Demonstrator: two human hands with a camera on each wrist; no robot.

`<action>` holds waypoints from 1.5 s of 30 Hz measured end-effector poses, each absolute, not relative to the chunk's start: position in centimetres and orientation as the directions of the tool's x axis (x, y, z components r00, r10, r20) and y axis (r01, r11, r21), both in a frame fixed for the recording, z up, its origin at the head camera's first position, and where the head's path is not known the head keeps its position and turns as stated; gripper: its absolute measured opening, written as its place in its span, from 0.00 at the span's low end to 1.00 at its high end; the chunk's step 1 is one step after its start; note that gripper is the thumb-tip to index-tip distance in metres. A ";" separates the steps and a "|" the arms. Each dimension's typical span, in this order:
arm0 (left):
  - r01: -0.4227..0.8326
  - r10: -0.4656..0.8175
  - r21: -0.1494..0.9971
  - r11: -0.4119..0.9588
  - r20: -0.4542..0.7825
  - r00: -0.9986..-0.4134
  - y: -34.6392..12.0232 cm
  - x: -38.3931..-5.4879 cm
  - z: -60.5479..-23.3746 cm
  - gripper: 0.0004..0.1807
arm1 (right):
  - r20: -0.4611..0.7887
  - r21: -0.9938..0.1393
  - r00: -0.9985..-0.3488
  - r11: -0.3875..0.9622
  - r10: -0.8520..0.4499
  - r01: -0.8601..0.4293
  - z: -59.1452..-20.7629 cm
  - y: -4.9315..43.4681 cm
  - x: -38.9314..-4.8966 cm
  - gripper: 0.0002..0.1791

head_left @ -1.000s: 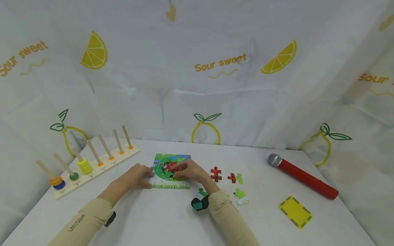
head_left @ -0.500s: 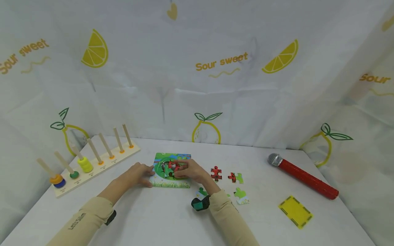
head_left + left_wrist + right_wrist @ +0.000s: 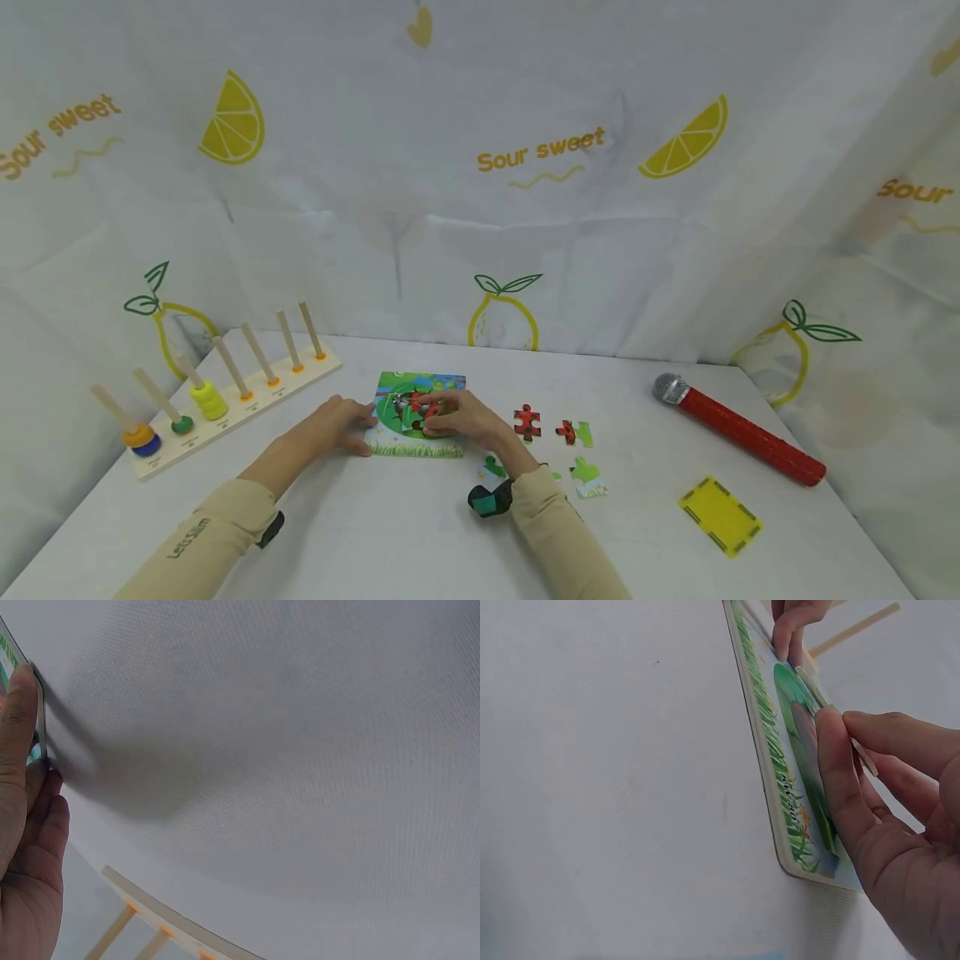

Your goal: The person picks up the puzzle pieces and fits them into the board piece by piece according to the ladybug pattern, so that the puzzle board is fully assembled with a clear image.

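Note:
A ladybug jigsaw board [image 3: 416, 451], green and blue with a grass strip, lies on the white table. My left hand [image 3: 330, 425] holds the board's left edge, and in the left wrist view its thumb and fingers meet the board's rim. Over the middle of the board, my right hand [image 3: 472, 418] pinches a thin puzzle piece [image 3: 867, 760] between thumb and fingers. The right wrist view shows that piece tilted, edge-on, close over the ladybug picture. Its printed face is largely hidden by the fingers.
Loose pieces lie right of the board: a red one [image 3: 527, 423], a red-green one [image 3: 582, 434], a green one [image 3: 587, 476], others partly behind the right wrist. A peg counting stand [image 3: 247, 407] stands at left. A red microphone [image 3: 750, 436] and yellow plate [image 3: 722, 517] lie at right.
The right fingers have shifted slightly over the board, and the pinched piece has turned a little. The left hand keeps its place at the board's left edge.

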State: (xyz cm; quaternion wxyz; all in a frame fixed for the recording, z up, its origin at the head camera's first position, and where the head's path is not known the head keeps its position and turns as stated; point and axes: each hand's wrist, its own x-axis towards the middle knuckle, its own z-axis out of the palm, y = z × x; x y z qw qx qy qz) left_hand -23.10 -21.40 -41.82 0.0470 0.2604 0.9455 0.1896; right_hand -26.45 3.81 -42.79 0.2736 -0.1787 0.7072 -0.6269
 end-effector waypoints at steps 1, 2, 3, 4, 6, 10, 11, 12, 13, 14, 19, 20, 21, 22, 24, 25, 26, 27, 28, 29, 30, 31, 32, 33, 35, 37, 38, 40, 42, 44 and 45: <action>0.470 0.508 0.383 0.795 0.004 -0.862 -21.4 -23.1 -41.8 0.25 | -0.160 -0.985 -0.790 0.149 -0.592 0.088 -42.9 3.7 -26.4 0.23; 0.466 0.505 0.382 0.798 0.000 -0.863 -21.4 -23.2 -41.9 0.25 | -0.152 -0.986 -0.794 0.148 -0.589 0.079 -42.9 3.7 -26.4 0.23; 0.463 0.503 0.382 0.800 -0.005 -0.865 -21.5 -23.2 -41.9 0.25 | -0.146 -0.987 -0.796 0.143 -0.587 0.075 -43.0 3.6 -26.4 0.23; 0.453 0.496 0.389 0.802 -0.011 -0.868 -21.5 -23.2 -41.9 0.25 | -0.133 -0.988 -0.800 0.144 -0.584 0.059 -43.1 3.5 -26.4 0.23; 0.450 0.494 0.392 0.802 -0.014 -0.869 -21.5 -23.3 -41.9 0.25 | -0.112 -0.990 -0.807 0.139 -0.580 0.038 -43.2 3.1 -26.4 0.23; 0.466 0.506 0.385 0.797 -0.002 -0.863 -21.5 -23.5 -42.0 0.25 | -0.081 -0.991 -0.821 0.134 -0.566 0.005 -43.3 2.2 -26.3 0.23; 0.476 0.513 0.375 0.795 0.003 -0.859 -21.5 -23.5 -42.0 0.25 | -0.080 -0.991 -0.825 0.130 -0.560 0.008 -43.3 1.9 -26.3 0.23; 0.485 0.519 0.367 0.794 0.008 -0.855 -21.5 -23.6 -42.0 0.25 | -0.081 -0.991 -0.831 0.130 -0.551 0.010 -43.3 1.6 -26.2 0.23; 0.487 0.521 0.366 0.793 0.009 -0.854 -21.5 -23.6 -42.0 0.25 | -0.077 -0.992 -0.834 0.123 -0.546 0.012 -43.3 1.4 -26.2 0.23; 0.489 0.523 0.368 0.791 0.010 -0.852 -21.5 -23.6 -42.0 0.25 | -0.081 -0.993 -0.839 0.117 -0.538 0.021 -43.3 1.1 -26.2 0.23; 0.499 0.532 0.364 0.786 0.012 -0.847 -21.4 -23.7 -41.9 0.25 | -0.084 -0.985 -0.860 0.174 -0.504 -0.006 -43.0 0.0 -26.1 0.22; 0.499 0.531 0.363 0.787 0.011 -0.847 -21.4 -23.7 -41.9 0.25 | -0.084 -0.978 -0.866 0.207 -0.493 -0.023 -42.9 -0.1 -26.0 0.22; 0.498 0.531 0.360 0.789 0.010 -0.848 -21.4 -23.7 -42.0 0.25 | -0.071 -0.967 -0.874 0.247 -0.481 -0.058 -42.9 -0.3 -26.0 0.22; 0.499 0.530 0.357 0.790 0.011 -0.848 -21.4 -23.7 -42.0 0.25 | -0.065 -0.954 -0.881 0.288 -0.469 -0.083 -42.7 -0.4 -26.0 0.21; 0.499 0.530 0.353 0.791 0.011 -0.848 -21.4 -23.7 -42.0 0.25 | -0.050 -0.920 -0.894 0.369 -0.445 -0.132 -42.5 -0.7 -26.0 0.21; 0.500 0.530 0.354 0.791 0.013 -0.848 -21.4 -23.7 -42.0 0.26 | -0.043 -0.898 -0.900 0.411 -0.433 -0.155 -42.4 -0.8 -26.0 0.20; 0.496 0.528 0.355 0.792 0.009 -0.849 -21.4 -23.7 -41.9 0.26 | -0.038 -0.877 -0.906 0.448 -0.421 -0.172 -42.4 -1.0 -26.0 0.20; 0.492 0.524 0.356 0.795 0.006 -0.852 -21.4 -23.6 -41.9 0.26 | -0.030 -0.854 -0.910 0.483 -0.413 -0.191 -42.3 -1.1 -25.9 0.20; 0.487 0.521 0.359 0.796 0.003 -0.854 -21.4 -23.6 -41.9 0.26 | -0.031 -0.838 -0.913 0.508 -0.407 -0.198 -42.2 -1.2 -25.9 0.20; 0.482 0.517 0.363 0.798 -0.001 -0.856 -21.4 -23.6 -41.9 0.26 | -0.028 -0.824 -0.914 0.528 -0.404 -0.208 -42.2 -1.3 -25.9 0.20; 0.478 0.514 0.366 0.798 -0.002 -0.858 -21.4 -23.6 -41.9 0.26 | -0.026 -0.813 -0.915 0.541 -0.403 -0.215 -42.2 -1.4 -25.9 0.20; 0.475 0.512 0.370 0.799 -0.003 -0.859 -21.4 -23.6 -41.9 0.26 | -0.023 -0.804 -0.915 0.551 -0.403 -0.223 -42.1 -1.4 -25.8 0.20; 0.471 0.509 0.374 0.799 -0.002 -0.861 -21.4 -23.6 -42.0 0.26 | -0.015 -0.795 -0.913 0.559 -0.407 -0.236 -42.1 -1.4 -25.8 0.20; 0.476 0.511 0.372 0.797 0.004 -0.860 -21.4 -23.6 -42.1 0.26 | -0.006 -0.787 -0.911 0.564 -0.412 -0.250 -42.1 -1.5 -25.7 0.21; 0.481 0.511 0.369 0.796 0.017 -0.859 -21.5 -23.6 -42.2 0.28 | 0.005 -0.773 -0.909 0.575 -0.417 -0.268 -42.0 -1.5 -25.6 0.22; 0.479 0.505 0.364 0.799 0.029 -0.863 -21.5 -23.6 -42.3 0.30 | 0.014 -0.761 -0.910 0.586 -0.414 -0.278 -42.0 -1.6 -25.6 0.23; 0.478 0.501 0.361 0.801 0.034 -0.865 -21.5 -23.5 -42.3 0.31 | 0.014 -0.758 -0.913 0.591 -0.409 -0.276 -42.0 -1.7 -25.5 0.24; 0.464 0.487 0.358 0.810 0.030 -0.873 -21.5 -23.4 -42.3 0.34 | 0.008 -0.758 -0.922 0.599 -0.387 -0.258 -42.0 -1.8 -25.5 0.24; 0.452 0.476 0.357 0.818 0.023 -0.879 -21.5 -23.3 -42.2 0.35 | 0.003 -0.766 -0.932 0.598 -0.363 -0.236 -42.0 -1.8 -25.4 0.23; 0.427 0.459 0.367 0.826 0.002 -0.889 -21.4 -23.3 -42.2 0.35 | 0.007 -0.771 -0.938 0.596 -0.346 -0.225 -42.1 -1.8 -25.4 0.22; 0.414 0.450 0.372 0.831 -0.011 -0.893 -21.4 -23.2 -42.1 0.35 | 0.010 -0.777 -0.941 0.590 -0.339 -0.220 -42.1 -1.8 -25.4 0.22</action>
